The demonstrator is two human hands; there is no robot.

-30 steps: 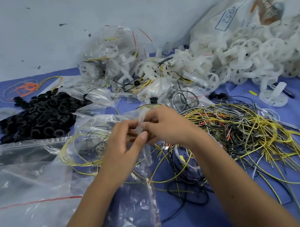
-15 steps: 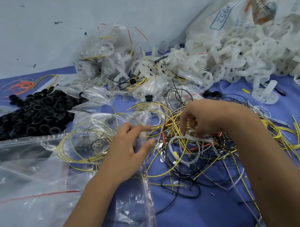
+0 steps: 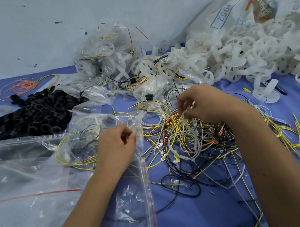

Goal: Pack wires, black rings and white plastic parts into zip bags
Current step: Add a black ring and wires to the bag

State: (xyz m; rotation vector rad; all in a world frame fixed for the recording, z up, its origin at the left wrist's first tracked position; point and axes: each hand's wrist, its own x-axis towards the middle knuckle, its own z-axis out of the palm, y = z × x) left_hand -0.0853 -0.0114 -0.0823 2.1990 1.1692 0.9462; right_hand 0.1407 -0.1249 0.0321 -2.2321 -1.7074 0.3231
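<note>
A clear zip bag point(image 3: 85, 138) with yellow and black wire loops inside lies in the middle of the blue table. My left hand point(image 3: 115, 146) pinches the bag's open edge. To its right sprawls a tangled wire pile point(image 3: 195, 145) of yellow, black, grey and orange strands. My right hand point(image 3: 205, 103) hovers over that pile and pinches a few pale grey wires lifted from it. Black rings point(image 3: 36, 116) lie heaped at the left. White plastic parts point(image 3: 241, 57), wheel-shaped, are piled at the back right.
Empty zip bags point(image 3: 24, 191) with red seal lines cover the near left. Filled bags point(image 3: 106, 53) lean against the wall at the back. A large printed sack point(image 3: 245, 7) sits behind the white parts. Orange wires point(image 3: 22, 86) lie far left. A single white wheel point(image 3: 266, 93) stands right.
My right hand left the bag's mouth, moved right into the wire pile and lifted a few grey wires. My left hand kept hold of the bag's edge.
</note>
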